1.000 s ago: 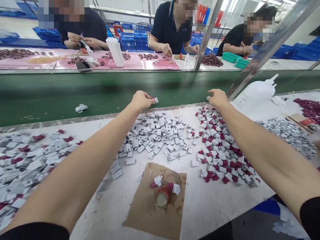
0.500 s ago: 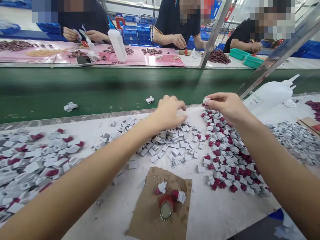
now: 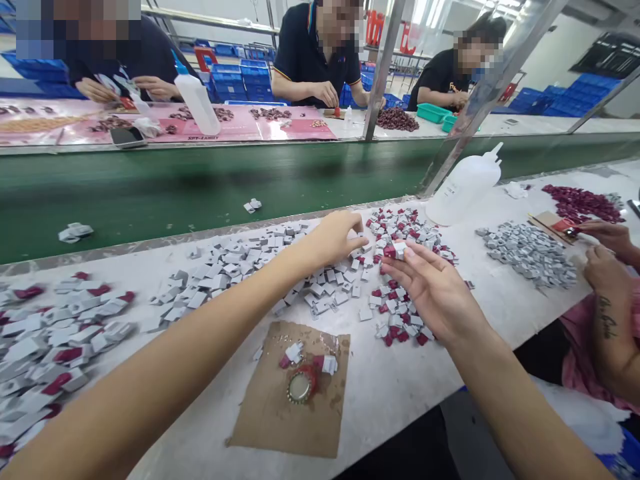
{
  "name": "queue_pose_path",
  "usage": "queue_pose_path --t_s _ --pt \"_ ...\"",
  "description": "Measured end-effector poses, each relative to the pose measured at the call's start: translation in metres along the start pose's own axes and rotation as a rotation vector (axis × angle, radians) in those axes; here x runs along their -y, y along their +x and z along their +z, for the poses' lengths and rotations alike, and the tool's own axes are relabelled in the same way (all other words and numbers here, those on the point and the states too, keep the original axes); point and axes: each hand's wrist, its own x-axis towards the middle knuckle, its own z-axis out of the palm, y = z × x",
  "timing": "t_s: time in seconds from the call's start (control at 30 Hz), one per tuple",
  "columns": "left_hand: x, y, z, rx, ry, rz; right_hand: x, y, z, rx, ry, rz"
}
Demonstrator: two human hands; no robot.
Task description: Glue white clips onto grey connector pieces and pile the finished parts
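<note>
My left hand is over the far right part of a pile of light grey pieces, its fingers curled; whether anything is between them is hidden. Between the thumb and fingers of my right hand is a grey and dark red piece, above a pile of joined grey and red pieces. Nearer me, a brown cardboard sheet lies on the white table, bearing a metal bottle cap with red stuff around it and two grey-red pieces.
More grey-red pieces lie at left. A white bottle stands behind my right hand. Beyond runs a green belt with a few pieces. Several people work across it; another person's hands are at the right edge, near a grey pile.
The view has swung right. My right hand has come lower and nearer, its palm turned up, and the grey-red piece in it now shows clearly. My left hand stays over the grey pile.
</note>
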Motion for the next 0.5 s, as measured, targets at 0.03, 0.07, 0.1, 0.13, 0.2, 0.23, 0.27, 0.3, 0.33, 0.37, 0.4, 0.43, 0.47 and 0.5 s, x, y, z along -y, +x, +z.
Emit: queue_pose_path --t_s 0.03,0.07,0.1,0.13,0.2,0.23,0.27,0.3,0.33,0.37,0.4,0.43,0.47,0.5 --pt "-0.006 -0.011 -0.004 -0.039 -0.075 0.0 -0.002 -0.009 0.0 -0.027 0.01 0.0" --pt "-0.011 -0.024 -0.007 -0.078 -0.185 -0.006 -0.006 -0.02 0.0 -0.049 0.011 0.004" --pt "-0.016 -0.039 -0.011 -0.12 -0.316 -0.021 -0.01 -0.031 0.0 -0.059 0.001 0.014" --pt "-0.02 -0.055 -0.014 -0.161 -0.443 -0.047 -0.014 -0.044 0.001 -0.054 -0.021 0.029" --pt "-0.025 -0.088 -0.018 -0.227 -0.582 -0.133 -0.025 -0.07 0.002 0.012 -0.083 0.075" --pt "-0.026 -0.105 -0.019 -0.24 -0.569 -0.194 -0.03 -0.083 0.003 0.057 -0.116 0.098" --pt "-0.026 -0.122 -0.02 -0.247 -0.537 -0.261 -0.035 -0.095 0.004 0.103 -0.152 0.118" --pt "-0.024 -0.139 -0.019 -0.253 -0.511 -0.329 -0.039 -0.105 0.006 0.145 -0.189 0.129" --pt "-0.022 -0.155 -0.019 -0.259 -0.497 -0.397 -0.043 -0.114 0.008 0.18 -0.227 0.131" --pt "-0.02 -0.171 -0.017 -0.269 -0.496 -0.462 -0.046 -0.121 0.011 0.209 -0.263 0.123" --pt "-0.018 -0.186 -0.015 -0.285 -0.503 -0.517 -0.049 -0.127 0.013 0.231 -0.295 0.106" --pt "-0.017 -0.201 -0.013 -0.3 -0.515 -0.564 -0.051 -0.13 0.015 0.248 -0.322 0.079" --pt "-0.016 -0.214 -0.01 -0.311 -0.525 -0.604 -0.053 -0.132 0.018 0.264 -0.346 0.046" --pt "-0.016 -0.227 -0.007 -0.312 -0.538 -0.637 -0.055 -0.133 0.019 0.282 -0.371 0.007"
